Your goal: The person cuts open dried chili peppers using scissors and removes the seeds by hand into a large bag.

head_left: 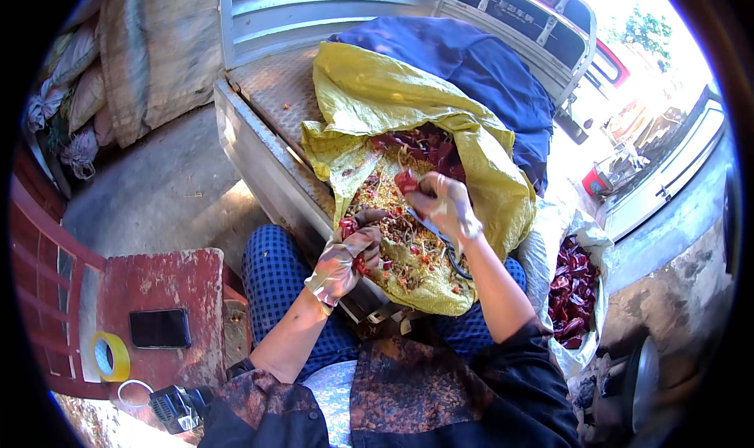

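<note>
My left hand (344,258), in a thin pale glove, is closed around dried red chili peppers (348,228) at the sack's near left edge. Over the middle of the sack, my right hand (446,206), gloved too, pinches a red piece of dried chili (406,182). Scissors with a dark loop handle (458,266) show beneath the right hand; whether its fingers grip them I cannot tell. Below both hands, the open yellow woven sack (361,87) bears yellow seeds, stems and chili scraps (404,252). More dark red chilies (432,146) lie deeper inside it.
The sack rests on a metal cart bed (275,95), beside dark blue cloth (463,55). At right stands a white sack (542,248) of red chilies (572,291). On the left, a worn red chair (196,291) bears a phone (159,328) and a yellow tape roll (118,357).
</note>
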`<state>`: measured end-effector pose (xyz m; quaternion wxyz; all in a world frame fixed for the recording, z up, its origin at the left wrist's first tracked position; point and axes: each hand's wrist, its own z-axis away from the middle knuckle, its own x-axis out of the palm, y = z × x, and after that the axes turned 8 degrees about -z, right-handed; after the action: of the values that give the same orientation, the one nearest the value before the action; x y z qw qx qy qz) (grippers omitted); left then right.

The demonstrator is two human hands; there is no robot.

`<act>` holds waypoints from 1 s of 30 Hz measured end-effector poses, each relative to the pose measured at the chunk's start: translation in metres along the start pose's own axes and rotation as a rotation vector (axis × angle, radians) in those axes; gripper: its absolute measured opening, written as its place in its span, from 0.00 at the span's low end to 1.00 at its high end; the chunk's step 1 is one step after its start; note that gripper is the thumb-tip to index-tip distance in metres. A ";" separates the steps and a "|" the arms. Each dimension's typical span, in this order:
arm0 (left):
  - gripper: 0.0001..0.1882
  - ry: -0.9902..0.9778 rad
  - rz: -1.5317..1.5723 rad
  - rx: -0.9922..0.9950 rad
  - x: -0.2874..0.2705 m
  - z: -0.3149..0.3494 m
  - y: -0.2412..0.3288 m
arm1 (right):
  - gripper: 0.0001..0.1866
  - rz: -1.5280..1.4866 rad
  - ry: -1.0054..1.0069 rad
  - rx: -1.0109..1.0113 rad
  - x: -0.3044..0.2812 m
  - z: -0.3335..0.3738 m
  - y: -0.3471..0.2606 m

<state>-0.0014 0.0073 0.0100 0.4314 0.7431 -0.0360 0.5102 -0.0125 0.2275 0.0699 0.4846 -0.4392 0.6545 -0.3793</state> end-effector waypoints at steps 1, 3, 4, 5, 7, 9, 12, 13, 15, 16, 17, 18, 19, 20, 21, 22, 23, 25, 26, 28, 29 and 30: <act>0.23 0.004 -0.041 0.011 -0.001 0.002 0.000 | 0.07 0.314 -0.002 -0.031 0.016 0.024 -0.027; 0.23 0.040 -0.195 -0.009 0.012 0.003 -0.001 | 0.11 0.666 -0.001 -0.089 0.036 0.059 -0.059; 0.23 0.060 -0.277 -0.016 0.017 0.005 0.000 | 0.11 0.609 -0.026 -0.098 0.043 0.070 -0.060; 0.20 0.089 -0.295 -0.012 0.004 0.005 -0.011 | 0.11 0.665 -0.012 -0.129 0.055 0.081 -0.060; 0.13 0.017 -0.395 0.028 0.007 0.009 -0.008 | 0.10 0.698 -0.004 -0.179 0.069 0.093 -0.056; 0.12 0.048 -0.415 0.028 -0.003 0.009 -0.009 | 0.08 0.532 -0.048 -0.169 0.071 0.095 -0.053; 0.12 0.153 -0.268 0.023 0.003 0.009 -0.010 | 0.07 0.134 -0.093 -0.051 0.056 0.089 -0.056; 0.12 0.111 -0.290 0.028 0.003 0.009 -0.011 | 0.07 -0.057 -0.062 0.031 0.049 0.086 -0.054; 0.11 0.080 -0.315 0.022 0.007 0.009 -0.011 | 0.08 -0.340 0.030 0.106 0.041 0.076 -0.052; 0.11 0.097 -0.322 0.007 0.013 0.010 -0.010 | 0.08 -0.357 0.076 0.069 0.043 0.072 -0.053; 0.11 0.116 -0.331 -0.011 0.016 0.011 -0.010 | 0.08 -0.428 0.021 0.115 0.044 0.071 -0.057; 0.11 0.078 -0.345 -0.011 0.014 0.011 -0.010 | 0.08 -0.499 -0.033 0.161 0.044 0.070 -0.062; 0.11 0.041 -0.359 -0.011 0.011 0.010 -0.008 | 0.09 -0.570 -0.088 0.207 0.044 0.069 -0.065; 0.11 0.003 -0.375 -0.013 0.011 0.009 -0.005 | 0.08 -0.507 -0.141 0.152 0.043 0.067 -0.064; 0.11 0.045 -0.380 -0.012 0.025 0.010 -0.002 | 0.07 -0.443 -0.194 0.098 0.041 0.065 -0.061; 0.12 0.036 -0.387 -0.026 0.021 0.010 -0.003 | 0.07 -0.379 -0.246 0.043 0.039 0.064 -0.059; 0.12 0.030 -0.393 -0.039 0.017 0.010 -0.003 | 0.08 -0.153 -0.245 -0.056 0.037 0.064 -0.059; 0.12 0.044 -0.378 -0.045 0.017 0.013 -0.004 | 0.08 -0.072 -0.190 -0.126 0.040 0.069 -0.062; 0.13 -0.037 -0.374 -0.061 0.013 0.013 -0.002 | 0.08 -0.030 -0.165 -0.160 0.042 0.072 -0.065; 0.14 -0.201 -0.365 -0.091 0.004 0.014 0.000 | 0.09 0.204 -0.137 -0.199 0.042 0.076 -0.073; 0.11 -0.157 -0.345 -0.082 0.010 0.018 -0.001 | 0.09 0.262 -0.111 -0.189 0.045 0.081 -0.076; 0.13 -0.134 -0.352 -0.075 0.013 0.017 -0.003 | 0.09 0.319 -0.084 -0.178 0.047 0.087 -0.077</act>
<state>0.0184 0.0029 0.0164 0.5379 0.7538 0.0469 0.3744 0.0808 0.1516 0.1054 0.5249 -0.3864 0.7260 -0.2192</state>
